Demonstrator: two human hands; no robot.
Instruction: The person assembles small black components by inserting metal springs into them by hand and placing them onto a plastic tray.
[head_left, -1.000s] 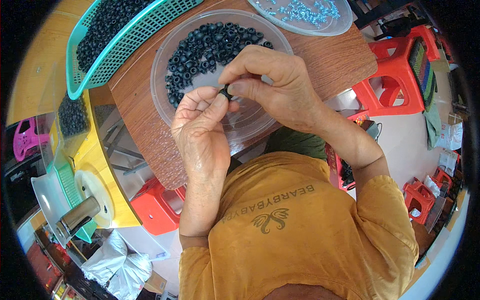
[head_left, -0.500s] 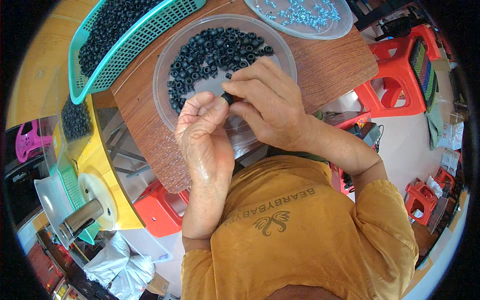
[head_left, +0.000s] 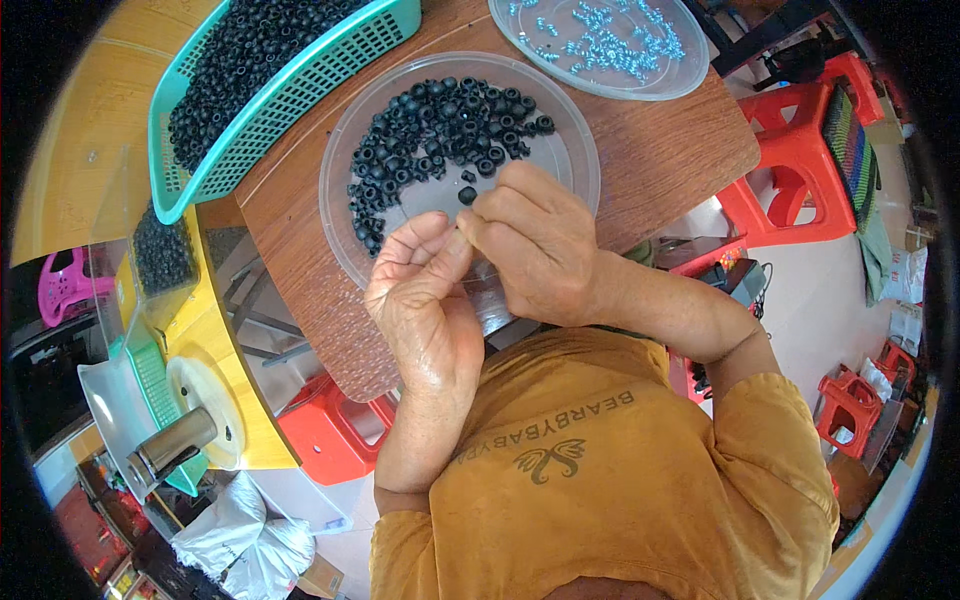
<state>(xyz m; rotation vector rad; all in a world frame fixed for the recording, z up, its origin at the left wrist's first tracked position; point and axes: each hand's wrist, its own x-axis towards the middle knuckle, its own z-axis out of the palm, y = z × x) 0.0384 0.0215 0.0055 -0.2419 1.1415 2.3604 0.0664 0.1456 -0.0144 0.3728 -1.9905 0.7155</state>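
My left hand (head_left: 428,305) and my right hand (head_left: 543,245) meet over the near side of a round clear plastic tray (head_left: 335,205). The thumb and fingers of each are pinched together, tips close to each other. Whatever is between the fingertips is too small or hidden to make out. Just beyond my right fingers shows a rounded black part (head_left: 467,196), with a smaller black piece beside it. Many small hollow black plastic parts (head_left: 395,150) lie in the tray, mostly along its far and left sides.
A teal mesh basket (head_left: 290,95) full of similar black parts stands at the far left. A round clear lid (head_left: 610,85) holding small shiny blue screws lies at the far right. Red plastic stools (head_left: 790,180) stand beyond the wooden table (head_left: 690,150). A metal cylinder (head_left: 175,445) lies at left.
The view has shifted slightly, so the scene sits lower and further right. The black part seen between my fingertips no longer shows there. My right fingers have curled in closer.
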